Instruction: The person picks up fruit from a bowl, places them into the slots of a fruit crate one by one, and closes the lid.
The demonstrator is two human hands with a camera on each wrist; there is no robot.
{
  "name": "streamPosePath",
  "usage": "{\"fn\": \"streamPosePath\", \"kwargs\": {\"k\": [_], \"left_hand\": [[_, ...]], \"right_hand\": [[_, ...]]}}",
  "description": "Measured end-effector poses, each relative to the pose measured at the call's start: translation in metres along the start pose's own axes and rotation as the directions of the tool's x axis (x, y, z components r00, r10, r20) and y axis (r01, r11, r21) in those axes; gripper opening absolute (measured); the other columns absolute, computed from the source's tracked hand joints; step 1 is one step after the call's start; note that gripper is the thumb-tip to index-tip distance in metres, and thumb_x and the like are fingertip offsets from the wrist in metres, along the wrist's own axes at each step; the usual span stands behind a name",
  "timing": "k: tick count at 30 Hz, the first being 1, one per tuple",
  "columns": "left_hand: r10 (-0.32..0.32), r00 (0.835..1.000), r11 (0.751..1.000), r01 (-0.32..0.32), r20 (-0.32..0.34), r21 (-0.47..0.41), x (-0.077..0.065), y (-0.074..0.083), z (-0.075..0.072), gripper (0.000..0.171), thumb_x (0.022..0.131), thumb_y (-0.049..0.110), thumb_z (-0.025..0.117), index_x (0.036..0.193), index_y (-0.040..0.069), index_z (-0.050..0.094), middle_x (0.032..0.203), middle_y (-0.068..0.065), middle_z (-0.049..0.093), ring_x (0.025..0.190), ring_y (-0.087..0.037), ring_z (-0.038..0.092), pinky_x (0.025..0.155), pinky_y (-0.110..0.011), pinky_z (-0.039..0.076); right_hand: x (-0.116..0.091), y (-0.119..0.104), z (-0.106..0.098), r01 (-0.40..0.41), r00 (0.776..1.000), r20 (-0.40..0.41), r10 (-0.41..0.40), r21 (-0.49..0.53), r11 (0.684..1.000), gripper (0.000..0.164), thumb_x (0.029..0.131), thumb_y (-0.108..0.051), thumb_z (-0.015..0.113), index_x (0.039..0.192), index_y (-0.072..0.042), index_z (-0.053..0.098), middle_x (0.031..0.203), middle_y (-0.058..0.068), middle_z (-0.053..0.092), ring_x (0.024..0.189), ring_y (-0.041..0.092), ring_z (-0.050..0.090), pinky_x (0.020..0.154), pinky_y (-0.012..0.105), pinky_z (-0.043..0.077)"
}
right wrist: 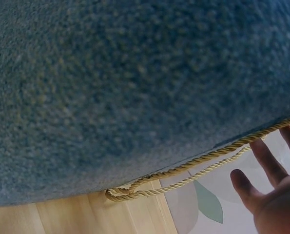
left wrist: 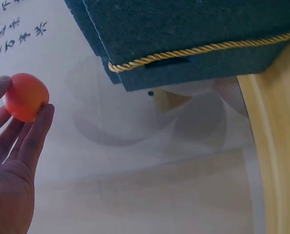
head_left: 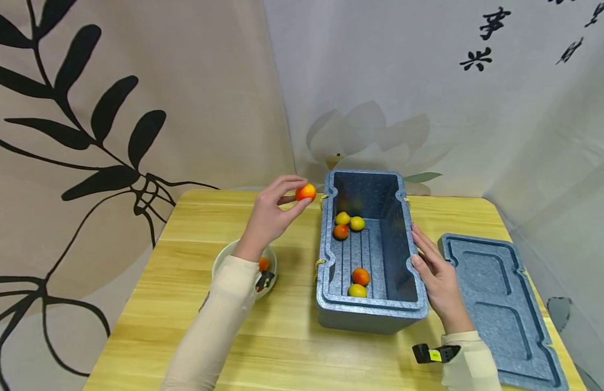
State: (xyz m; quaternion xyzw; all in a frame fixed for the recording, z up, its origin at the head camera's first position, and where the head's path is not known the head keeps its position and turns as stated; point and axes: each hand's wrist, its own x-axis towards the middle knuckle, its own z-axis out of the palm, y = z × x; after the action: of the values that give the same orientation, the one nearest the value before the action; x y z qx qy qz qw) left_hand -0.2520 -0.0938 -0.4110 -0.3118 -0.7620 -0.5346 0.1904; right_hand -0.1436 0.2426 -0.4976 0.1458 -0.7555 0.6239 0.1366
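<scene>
Currently, the right hand (head_left: 434, 277) is resting its fingers, loosely extended and gripping nothing, against the right rim of the blue-gray box (head_left: 365, 321); this contact is probably steadying the box, so light pressure should be sufficing. Inside the near end, an orange fruit (head_left: 361, 277) and a yellow fruit (head_left: 357, 291) are lying together. To the left, the left sleeve (head_left: 218, 315) is crossing above a pale bowl (head_left: 216, 265) and partly hiding its contents (sleeve clearance is worth watching).

Farther out, the left hand (head_left: 272, 214) is pinching a red-orange fruit (head_left: 305, 192) between thumb and fingers, just left of the box and outside it. Smooth, round skin is likely offering little purchase; opposed, gentle pressure is therefore recommended. For any release inside, low placement is looking safer than dropping, since loose fruit may be rolling. Toward the far end, a reddish fruit (head_left: 340, 232) and two yellow fruits (head_left: 357, 223) are sitting grouped.
</scene>
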Motion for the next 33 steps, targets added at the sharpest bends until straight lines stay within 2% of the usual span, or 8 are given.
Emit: {"fn": "streamPosePath", "kwargs": {"k": [5,13,22,29,33], "left_hand": [[0.035,0.999,0.999,-0.035,0.029,-0.001,0.010,0.000,0.007,0.031,0.084,0.002,0.077,0.115,-0.001,0.069,0.119,-0.008,0.063,0.106,-0.020,0.062,0.084,-0.033,0.057],[0.048,0.994,0.994,-0.058,0.099,0.093,0.031,0.003,0.014,0.033,0.084,0.002,0.078,0.115,-0.001,0.069,0.118,-0.006,0.062,0.104,-0.017,0.062,0.084,-0.027,0.056],[0.072,0.983,0.992,-0.088,0.169,0.093,0.051,0.005,0.029,0.032,0.085,0.004,0.077,0.116,-0.002,0.068,0.118,-0.008,0.061,0.105,-0.018,0.061,0.086,-0.024,0.054],[0.017,0.972,0.989,-0.052,0.236,0.140,0.058,0.007,0.038,0.030,0.088,0.011,0.075,0.116,0.000,0.068,0.120,-0.007,0.061,0.105,-0.017,0.060,0.087,-0.022,0.053],[0.021,0.967,0.988,-0.059,0.253,0.142,0.060,0.005,0.043,0.030,0.089,0.012,0.075,0.116,0.001,0.068,0.118,-0.007,0.061,0.103,-0.017,0.060,0.086,-0.020,0.053]], "right_hand": [[0.000,0.002,0.001,0.007,1.000,-0.003,-0.007,-0.007,1.000,0.049,0.098,0.010,0.049,0.146,-0.001,0.045,0.155,0.014,0.034,0.141,0.017,0.032,0.104,0.018,0.037],[0.000,0.001,0.002,0.000,1.000,0.001,0.000,-0.011,1.000,0.049,0.098,0.010,0.049,0.146,-0.001,0.044,0.155,0.015,0.033,0.141,0.017,0.031,0.105,0.018,0.036],[0.000,0.000,0.001,-0.007,1.000,-0.011,0.007,-0.020,1.000,0.048,0.099,0.009,0.049,0.146,-0.001,0.045,0.154,0.014,0.035,0.141,0.017,0.032,0.104,0.018,0.037],[-0.001,-0.003,0.001,-0.009,1.000,-0.015,0.008,-0.033,0.999,0.048,0.098,0.010,0.049,0.145,0.001,0.045,0.154,0.016,0.035,0.140,0.016,0.032,0.104,0.018,0.038],[0.000,-0.004,0.002,-0.023,1.000,-0.012,0.022,-0.031,0.999,0.048,0.099,0.009,0.049,0.146,-0.001,0.045,0.154,0.015,0.035,0.140,0.015,0.034,0.103,0.018,0.039]]}}
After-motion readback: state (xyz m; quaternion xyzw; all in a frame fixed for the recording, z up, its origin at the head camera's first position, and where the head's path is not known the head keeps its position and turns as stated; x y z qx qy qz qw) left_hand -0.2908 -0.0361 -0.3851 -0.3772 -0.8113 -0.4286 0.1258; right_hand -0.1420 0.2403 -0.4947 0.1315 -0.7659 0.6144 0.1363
